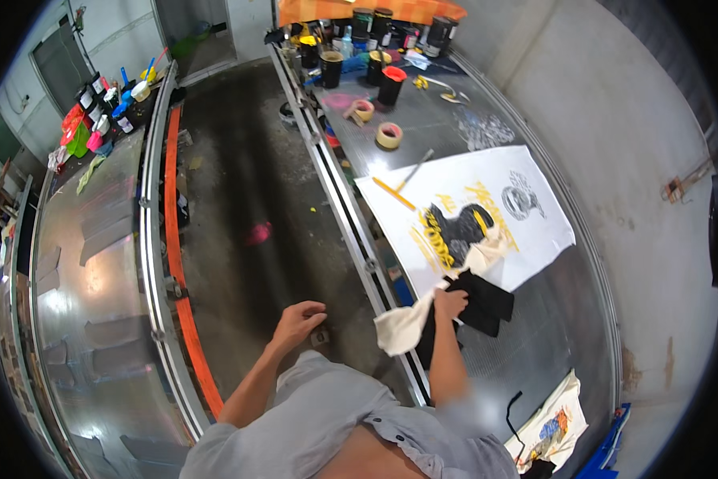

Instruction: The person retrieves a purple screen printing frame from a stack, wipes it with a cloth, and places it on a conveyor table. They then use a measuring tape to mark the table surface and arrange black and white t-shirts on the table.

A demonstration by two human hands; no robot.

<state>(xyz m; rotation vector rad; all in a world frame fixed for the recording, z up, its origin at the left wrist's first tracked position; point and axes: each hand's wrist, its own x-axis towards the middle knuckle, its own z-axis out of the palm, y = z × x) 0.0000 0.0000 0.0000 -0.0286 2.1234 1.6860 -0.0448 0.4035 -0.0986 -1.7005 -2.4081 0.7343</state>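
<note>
My right hand [451, 303] grips bunched cloth on the right table, where a cream fabric [399, 327] lies across black fabric pieces [483, 303]. The cream piece drapes over the near rail and reaches up onto a white sheet [535, 247] printed in yellow and black, with a grey drawing. A yellow-edged strip tool [395, 193] and a thin spatula [419, 168] rest on that sheet's upper left. My left hand [301, 318] hangs over the aisle, fingers loosely bent and holding nothing.
Paint tubs [392, 85] and tape rolls [388, 135] crowd the table's far end. Metal rails [323, 160] edge the aisle [223, 239]; a left table [79, 283] holds more tubs [122, 118]. A printed cream fabric [567, 407] lies low right, beside a wall [591, 120].
</note>
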